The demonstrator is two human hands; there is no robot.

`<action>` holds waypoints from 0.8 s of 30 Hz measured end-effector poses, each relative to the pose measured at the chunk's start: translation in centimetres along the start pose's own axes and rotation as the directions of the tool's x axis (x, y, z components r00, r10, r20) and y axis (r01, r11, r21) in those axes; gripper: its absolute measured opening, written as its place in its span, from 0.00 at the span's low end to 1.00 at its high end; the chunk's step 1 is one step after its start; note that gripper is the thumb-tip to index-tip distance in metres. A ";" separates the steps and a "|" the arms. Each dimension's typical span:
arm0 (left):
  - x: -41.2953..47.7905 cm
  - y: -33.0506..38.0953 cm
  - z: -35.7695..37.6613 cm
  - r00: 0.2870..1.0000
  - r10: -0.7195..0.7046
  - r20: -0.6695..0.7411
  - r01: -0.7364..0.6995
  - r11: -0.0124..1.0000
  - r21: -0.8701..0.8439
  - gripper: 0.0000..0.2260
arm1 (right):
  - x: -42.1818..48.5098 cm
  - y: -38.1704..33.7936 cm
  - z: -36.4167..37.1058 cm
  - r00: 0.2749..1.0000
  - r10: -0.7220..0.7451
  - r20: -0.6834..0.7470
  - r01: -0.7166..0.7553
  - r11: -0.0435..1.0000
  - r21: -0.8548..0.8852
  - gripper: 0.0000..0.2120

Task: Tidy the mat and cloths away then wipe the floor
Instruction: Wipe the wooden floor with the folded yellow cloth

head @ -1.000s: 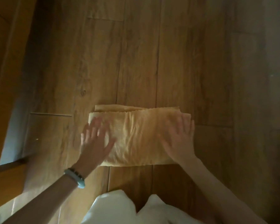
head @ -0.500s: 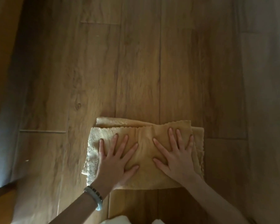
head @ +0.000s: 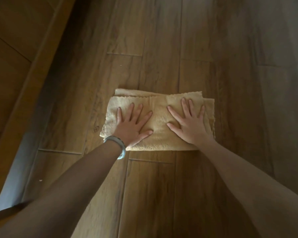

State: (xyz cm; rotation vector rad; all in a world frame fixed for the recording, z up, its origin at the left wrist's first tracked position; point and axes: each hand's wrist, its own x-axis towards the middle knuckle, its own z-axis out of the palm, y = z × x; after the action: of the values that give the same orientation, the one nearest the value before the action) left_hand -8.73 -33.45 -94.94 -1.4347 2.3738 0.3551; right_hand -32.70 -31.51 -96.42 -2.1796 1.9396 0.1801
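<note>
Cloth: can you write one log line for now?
cloth: folded, on wood floor | left hand: pressing flat on it | right hand: pressing flat on it

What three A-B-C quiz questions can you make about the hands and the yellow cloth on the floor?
1. Where does the cloth lie? A. on a table B. on the wooden floor C. in a basket
2. How many hands press on it? A. none B. one C. two
3. How are the fingers? A. curled into fists B. spread out flat C. pinching a corner

Answers:
1 B: the wooden floor shows all round it.
2 C: the left hand and the right hand both lie on it.
3 B: every finger is straight and apart.
</note>
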 end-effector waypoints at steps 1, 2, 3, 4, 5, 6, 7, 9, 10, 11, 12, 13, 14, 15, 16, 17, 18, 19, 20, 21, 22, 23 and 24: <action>-0.6 0.7 -0.1 0.999 0.023 0.044 -0.024 0.999 0.023 0.30 | -1.3 0.1 0.4 1.000 0.000 -0.011 0.000 1.000 0.008 0.33; -1.2 1.5 0.0 0.996 0.037 0.083 -0.041 0.998 0.038 0.30 | -2.8 0.3 0.8 1.000 0.001 -0.018 -0.001 1.000 0.017 0.32; -1.8 2.4 0.1 0.993 0.051 0.102 -0.055 0.997 0.045 0.30 | -4.3 0.6 1.1 1.000 0.005 -0.021 -0.004 1.000 0.023 0.32; -2.6 3.5 0.4 0.992 0.068 0.104 -0.073 0.996 0.048 0.31 | -6.0 1.0 1.4 1.000 0.010 -0.021 -0.009 1.000 0.030 0.31; -3.5 4.7 1.1 0.992 0.090 0.089 -0.094 0.995 0.040 0.31 | -7.8 1.5 1.8 1.000 0.015 -0.024 -0.014 0.999 0.035 0.31; -4.4 6.1 2.0 0.991 0.120 0.057 -0.121 0.992 0.020 0.32 | -9.7 2.1 2.1 0.999 0.024 -0.028 -0.023 0.999 0.035 0.31; -5.4 7.5 2.9 0.987 0.158 0.016 -0.158 0.987 0.002 0.32 | -11.7 2.7 2.5 0.999 0.036 -0.031 -0.035 0.999 0.034 0.31; -6.8 9.6 4.1 0.970 0.243 -0.029 -0.244 0.970 -0.017 0.32 | -15.3 3.7 3.2 0.997 0.063 -0.034 -0.062 0.997 0.042 0.31; -7.0 10.1 4.4 0.961 0.273 -0.045 -0.274 0.962 -0.012 0.32 | -16.6 3.9 3.4 0.997 0.074 -0.038 -0.072 0.996 0.045 0.31; -7.0 10.4 4.6 0.955 0.292 -0.059 -0.292 0.956 0.000 0.32 | -17.3 4.2 3.5 0.995 0.083 -0.047 -0.081 0.995 0.050 0.31; -6.7 10.5 4.6 0.948 0.308 -0.078 -0.308 0.951 0.011 0.31 | -17.2 4.4 3.4 0.994 0.089 -0.061 -0.085 0.995 0.060 0.30; -6.3 10.6 4.2 0.945 0.313 -0.092 -0.313 0.950 0.017 0.31 | -16.7 4.7 3.3 0.993 0.097 -0.073 -0.092 0.993 0.069 0.30; -5.5 10.7 3.8 0.945 0.309 -0.110 -0.308 0.951 0.022 0.31 | -15.8 5.2 3.1 0.991 0.108 -0.083 -0.102 0.992 0.069 0.30; -4.6 10.9 3.4 0.949 0.289 -0.126 -0.289 0.957 0.022 0.31 | -14.7 5.9 3.0 0.989 0.119 -0.087 -0.113 0.992 0.064 0.30; -3.5 11.2 2.9 0.958 0.255 -0.127 -0.255 0.967 0.014 0.31 | -13.6 6.8 2.7 0.988 0.131 -0.081 -0.126 0.990 0.060 0.30; -2.4 11.6 2.3 0.970 0.218 -0.110 -0.219 0.976 0.003 0.31 | -12.5 7.8 2.4 0.987 0.146 -0.065 -0.142 0.988 0.060 0.31; -1.2 12.2 1.8 0.976 0.191 -0.100 -0.192 0.981 -0.001 0.32 | -11.6 8.9 2.0 0.986 0.160 -0.043 -0.158 0.986 0.060 0.31; -0.2 12.8 1.3 0.979 0.180 -0.094 -0.181 0.984 0.003 0.33 | -11.1 10.0 1.7 0.985 0.172 -0.025 -0.171 0.984 0.057 0.32; 0.5 13.5 1.0 0.980 0.179 -0.088 -0.180 0.984 0.003 0.33 | -11.1 11.0 1.6 0.983 0.181 -0.017 -0.180 0.982 0.051 0.32; 0.8 14.2 0.9 0.979 0.188 -0.082 -0.189 0.982 -0.001 0.34 | -11.6 11.7 1.7 0.982 0.187 -0.021 -0.186 0.981 0.049 0.32; 0.7 15.0 1.0 0.975 0.206 -0.078 -0.207 0.978 -0.009 0.34 | -12.5 12.2 1.9 0.980 0.196 -0.034 -0.194 0.980 0.053 0.32; 0.3 15.7 1.2 0.970 0.233 -0.071 -0.234 0.972 -0.013 0.34 | -13.8 12.5 2.3 0.977 0.208 -0.046 -0.205 0.977 0.062 0.32; -0.4 16.5 1.3 0.961 0.269 -0.064 -0.270 0.963 -0.014 0.34 | -15.4 12.7 2.7 0.973 0.226 -0.054 -0.222 0.972 0.073 0.32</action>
State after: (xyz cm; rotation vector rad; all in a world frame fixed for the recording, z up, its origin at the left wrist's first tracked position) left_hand -23.03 -25.03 -95.38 -1.1454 2.6299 0.4121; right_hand -47.00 -17.31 -96.48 -1.9433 2.1911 0.0833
